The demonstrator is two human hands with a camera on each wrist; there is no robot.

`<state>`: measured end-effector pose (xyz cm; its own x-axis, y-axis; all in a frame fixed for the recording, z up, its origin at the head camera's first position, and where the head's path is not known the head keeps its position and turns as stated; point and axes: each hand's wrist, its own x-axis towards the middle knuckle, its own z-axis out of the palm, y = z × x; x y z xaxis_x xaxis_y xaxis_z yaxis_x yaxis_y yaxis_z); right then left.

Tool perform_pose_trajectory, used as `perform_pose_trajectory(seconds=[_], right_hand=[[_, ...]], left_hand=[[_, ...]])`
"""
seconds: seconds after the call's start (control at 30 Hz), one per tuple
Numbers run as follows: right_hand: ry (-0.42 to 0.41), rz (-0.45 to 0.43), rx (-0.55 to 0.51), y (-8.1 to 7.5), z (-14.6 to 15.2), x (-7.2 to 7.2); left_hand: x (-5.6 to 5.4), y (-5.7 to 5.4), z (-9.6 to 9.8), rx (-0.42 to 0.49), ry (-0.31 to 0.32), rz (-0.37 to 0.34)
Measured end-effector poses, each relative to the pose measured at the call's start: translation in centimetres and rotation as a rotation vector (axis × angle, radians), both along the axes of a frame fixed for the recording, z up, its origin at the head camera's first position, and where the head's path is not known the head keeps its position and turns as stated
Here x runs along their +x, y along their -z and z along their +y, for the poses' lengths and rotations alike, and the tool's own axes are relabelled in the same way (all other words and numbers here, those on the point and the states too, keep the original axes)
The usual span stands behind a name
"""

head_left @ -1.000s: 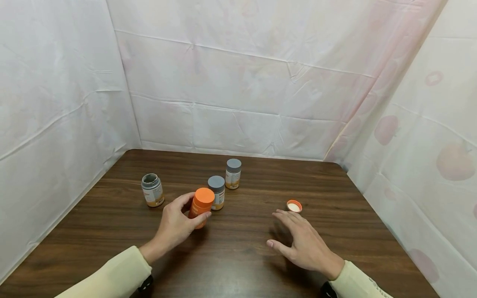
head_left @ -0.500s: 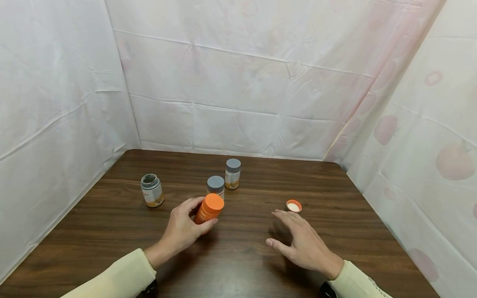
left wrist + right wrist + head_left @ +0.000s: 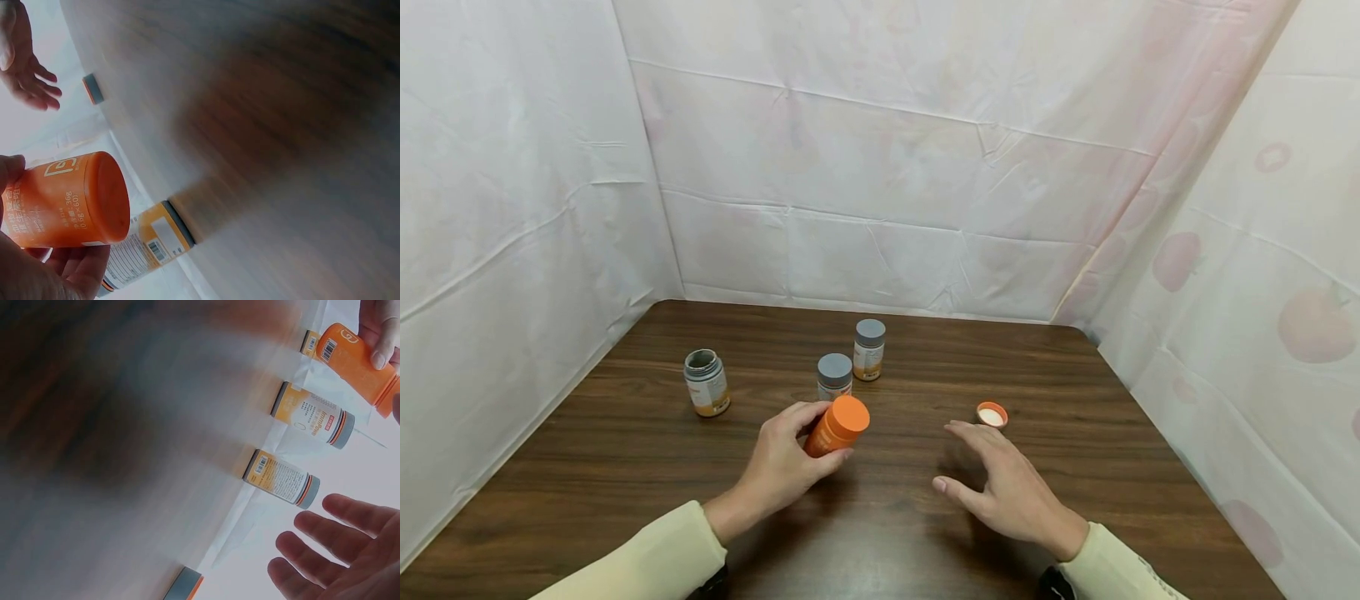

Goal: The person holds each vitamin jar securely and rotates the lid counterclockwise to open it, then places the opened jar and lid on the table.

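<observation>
My left hand [image 3: 781,460] grips an orange bottle [image 3: 837,427] with an orange lid between thumb and fingers. The bottle leans to the right, and in the left wrist view its base [image 3: 111,197] shows well clear of the tabletop. Just behind it in the head view stands a grey-lidded bottle [image 3: 835,372], its lower part hidden. My right hand [image 3: 1013,492] hovers over the table, palm down, fingers extended and holding nothing. Just beyond those fingertips an upturned grey cap [image 3: 992,415] with an orange rim and white inside lies on the table.
A second grey-lidded bottle [image 3: 869,352] stands farther back. At the left, a lidless grey bottle [image 3: 707,385] stands upright with its mouth uncovered. White sheets [image 3: 880,167] hang behind and at both sides of the dark wooden table [image 3: 925,367].
My left hand has carried the orange bottle to the right and tilted it more, now covering more of the grey-lidded bottle behind. The right hand has barely moved.
</observation>
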<state>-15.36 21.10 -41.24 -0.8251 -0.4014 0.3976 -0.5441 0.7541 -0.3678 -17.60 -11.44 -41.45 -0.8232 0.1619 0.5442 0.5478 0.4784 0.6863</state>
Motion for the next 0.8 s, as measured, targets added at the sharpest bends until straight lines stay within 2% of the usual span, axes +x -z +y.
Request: perform_pose_trajectory(seconds=[0.57, 0.8], right_hand=[[-0.004, -0.05, -0.055, -0.4, -0.5, 0.0], [-0.019, -0.048, -0.072, -0.3, -0.6, -0.2]], left_hand=[[0.2, -0.3, 1.8, -0.01, 0.062, 0.016], [0.4, -0.4, 2.3, -0.037, 0.079, -0.01]])
